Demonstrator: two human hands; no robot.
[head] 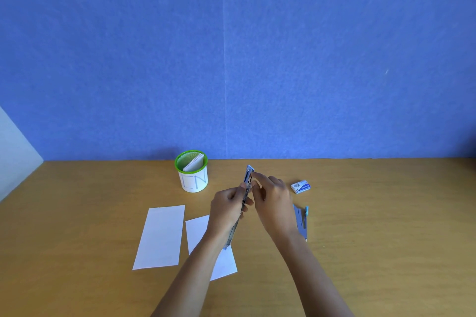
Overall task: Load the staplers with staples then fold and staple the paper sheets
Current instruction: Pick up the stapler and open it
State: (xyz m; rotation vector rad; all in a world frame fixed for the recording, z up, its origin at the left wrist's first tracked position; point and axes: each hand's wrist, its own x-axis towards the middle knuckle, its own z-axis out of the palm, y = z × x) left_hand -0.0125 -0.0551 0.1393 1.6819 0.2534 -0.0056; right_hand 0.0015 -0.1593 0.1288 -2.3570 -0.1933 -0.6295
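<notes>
Head view: left hand [226,204] grips an opened stapler [246,183]; right hand [270,193] pinches its magazine tip, above 2 paper sheets [161,237].

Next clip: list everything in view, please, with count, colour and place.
Backdrop: 1, blue, behind the table.
Table: 1, light wood, foreground.
Cup: 1, white with green rim, far centre-left.
Folded paper: count unclear, white, standing in the cup.
Paper sheets: 2, white, flat at near left.
Staple box: 1, white and blue, far right.
Lying stapler: 1, blue and silver, right of the hands.
Held stapler: 1, silver, raised at centre.
Left hand: grips the held stapler.
Right hand: fingers at its far end, grip unclear.
</notes>
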